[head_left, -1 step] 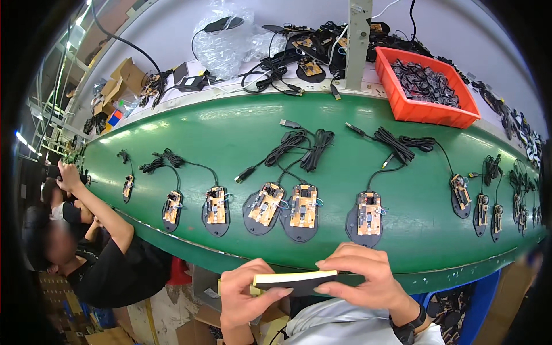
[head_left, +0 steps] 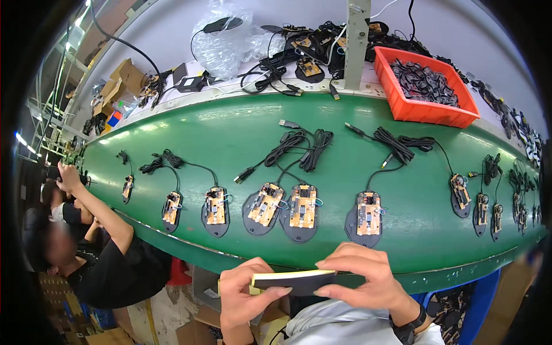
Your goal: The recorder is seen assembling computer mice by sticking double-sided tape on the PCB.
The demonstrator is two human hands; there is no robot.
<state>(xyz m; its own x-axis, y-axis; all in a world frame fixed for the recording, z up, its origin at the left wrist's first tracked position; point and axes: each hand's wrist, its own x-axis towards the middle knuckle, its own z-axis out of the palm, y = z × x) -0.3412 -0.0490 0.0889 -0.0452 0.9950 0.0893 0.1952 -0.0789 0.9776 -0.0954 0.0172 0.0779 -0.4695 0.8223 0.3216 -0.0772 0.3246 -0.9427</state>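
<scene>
Grip: left hand [head_left: 244, 296] and right hand [head_left: 371, 282] both grasping, thumbs on the near side, fingers behind, one at each end of a flat dark pad [head_left: 300, 282] with a pale yellow upper edge. Pad located lower centre of the frame, level or nearly so, clear of the boards. Its far side is hidden; cannot tell whether it is one piece or layers.

Change: none I can make out against the preceding frame. Hands, pad and boards keep their places. Reading: the two-handed hold is unbroken, and the work in hand stands at the same point.

Surroundings: green surface [head_left: 190, 123] crosses the frame. Nearest circuit board [head_left: 368, 215], on a black base, lies just above the right hand in the frame. An overlapping pair, left board [head_left: 266, 206] and right board [head_left: 303, 207], sits at centre, cables coiled above. Upper right: red bin [head_left: 432, 117] of small dark parts [head_left: 428, 83]. Left: a co-worker [head_left: 123, 273] in black.
</scene>
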